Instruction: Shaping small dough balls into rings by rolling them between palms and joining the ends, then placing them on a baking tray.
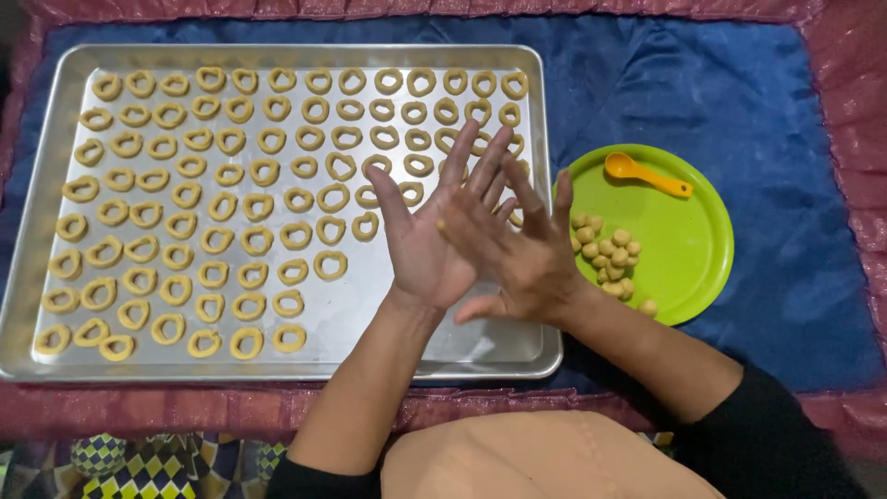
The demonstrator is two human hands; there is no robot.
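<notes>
Dough piece (442,225) between flat palms, left hand (427,242) under right hand (517,251), fingers splayed wide.

tray (37,199): silver | plate (688,245): lime green | spoon (647,174): orange | cloth (739,92): blue

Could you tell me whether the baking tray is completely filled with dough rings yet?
Not full. The baking tray holds rows of dough rings, but its lower right part is bare metal.
</notes>
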